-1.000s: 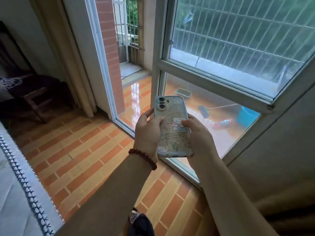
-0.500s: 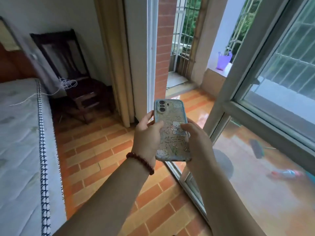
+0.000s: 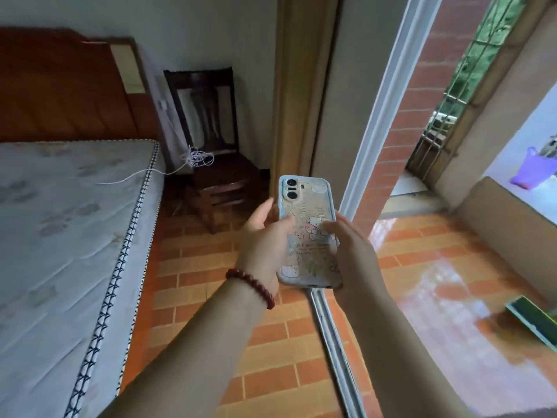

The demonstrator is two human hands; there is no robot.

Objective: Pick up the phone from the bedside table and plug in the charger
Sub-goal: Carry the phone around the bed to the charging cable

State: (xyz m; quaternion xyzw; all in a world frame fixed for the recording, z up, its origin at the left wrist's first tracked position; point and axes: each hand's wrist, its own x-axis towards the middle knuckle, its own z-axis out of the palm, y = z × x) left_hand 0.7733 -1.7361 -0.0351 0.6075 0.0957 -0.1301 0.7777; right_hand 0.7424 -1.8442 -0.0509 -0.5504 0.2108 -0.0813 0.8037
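I hold the phone (image 3: pixel 307 233) upright in front of me, its pale blue cartoon case and two camera lenses facing away from me. My left hand (image 3: pixel 265 245), with a red bead bracelet at the wrist, grips its left edge. My right hand (image 3: pixel 351 251) grips the right edge, fingers across the back. A white charger cable (image 3: pixel 197 158) lies coiled on the seat of a dark wooden chair (image 3: pixel 223 173) in the far corner. One strand of it runs left onto the mattress. A white charger plug (image 3: pixel 162 105) sits on the wall beside the chair.
A mattress (image 3: pixel 60 236) with a dark patterned border fills the left, against a brown headboard (image 3: pixel 60 89). Orange brick-pattern tiles cover the floor (image 3: pixel 211 297). A sliding door track (image 3: pixel 334 342) runs on the right, with a wet balcony and a purple basket (image 3: pixel 530 173) beyond.
The view has swung left from the window toward the bed, headboard and chair. Both hands keep the same hold on the phone, centred in front of me.
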